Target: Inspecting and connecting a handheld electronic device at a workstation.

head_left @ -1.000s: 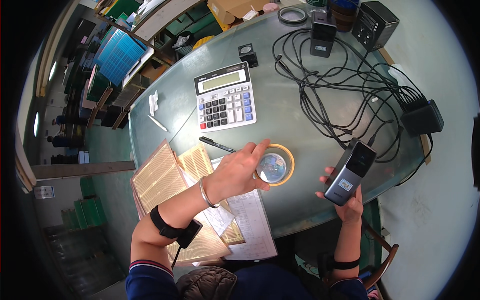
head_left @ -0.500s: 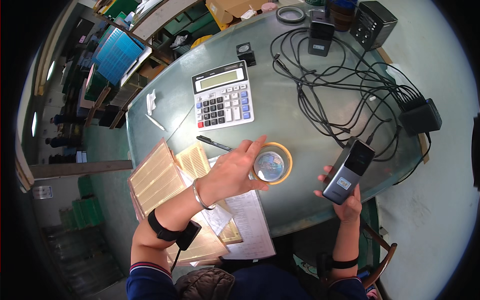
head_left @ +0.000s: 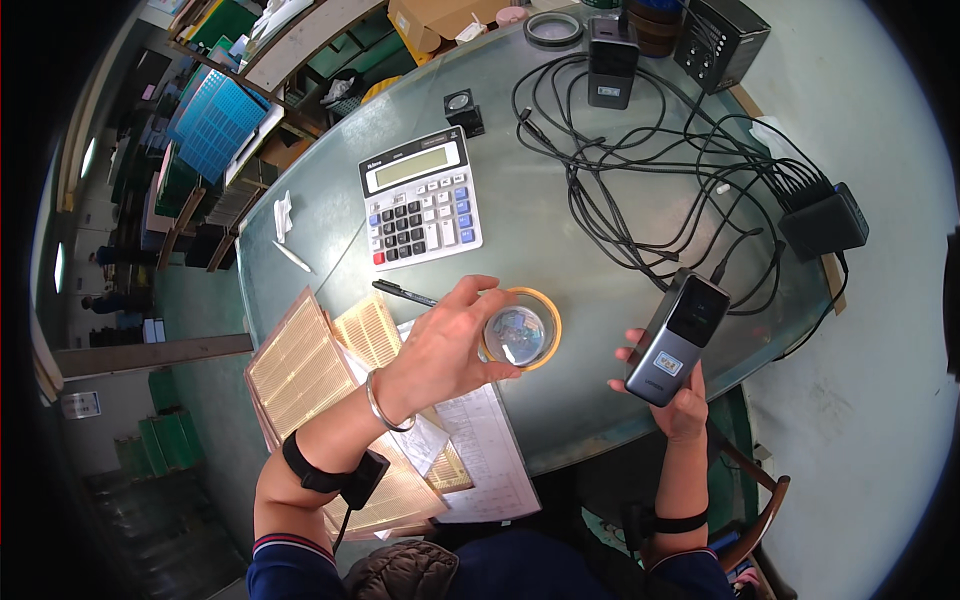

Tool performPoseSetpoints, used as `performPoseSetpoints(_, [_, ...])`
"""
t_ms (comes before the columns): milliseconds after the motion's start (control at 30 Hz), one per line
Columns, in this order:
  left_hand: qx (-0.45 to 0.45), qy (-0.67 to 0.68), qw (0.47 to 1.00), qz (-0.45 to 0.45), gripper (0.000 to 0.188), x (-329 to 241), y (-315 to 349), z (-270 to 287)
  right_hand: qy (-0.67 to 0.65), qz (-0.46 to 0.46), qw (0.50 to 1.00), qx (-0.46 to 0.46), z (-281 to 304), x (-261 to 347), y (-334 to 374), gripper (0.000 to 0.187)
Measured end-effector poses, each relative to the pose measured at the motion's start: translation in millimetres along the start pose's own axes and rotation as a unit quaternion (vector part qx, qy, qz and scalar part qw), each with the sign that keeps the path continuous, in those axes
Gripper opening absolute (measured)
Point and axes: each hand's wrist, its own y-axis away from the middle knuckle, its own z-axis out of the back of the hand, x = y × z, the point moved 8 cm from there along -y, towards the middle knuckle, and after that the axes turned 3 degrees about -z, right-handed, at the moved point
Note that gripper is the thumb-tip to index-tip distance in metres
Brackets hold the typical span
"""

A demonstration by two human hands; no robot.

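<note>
Just below and right of the calculator [head_left: 422, 198], a round amber-rimmed ring [head_left: 520, 335] shows a clear, glossy middle flecked with white and bluish glints — the left hand [head_left: 447, 345] is half open, thumb and fingers curved onto its rim. Farther right of the calculator and below it, the right hand [head_left: 685, 405] is wrapped around a grey slab-shaped device [head_left: 678, 335] — glossy black upper face, small pale label, black cable [head_left: 718, 272] at its top end.
</note>
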Motion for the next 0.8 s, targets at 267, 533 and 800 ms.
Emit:
performPoseSetpoints(267, [-0.033, 0.053, 0.998, -0.005, 0.061, -1.9, -2.6, 9.2, 0.059, 0.011, 0.998, 0.009, -3.9, 2.2, 0.0, 0.089])
performPoseSetpoints(533, [-0.017, 0.187, 0.981, 0.042, 0.061, 22.6, -5.8, 3.2, -0.001, 0.008, 1.0, 0.002, -2.3, 2.1, 0.1, 0.094])
performPoseSetpoints(800, [0.022, 0.416, 0.9, 0.128, 0.062, 36.7, -4.6, -5.0, 0.058, 0.012, 0.998, 0.011, -6.8, 2.6, -0.5, 0.088])
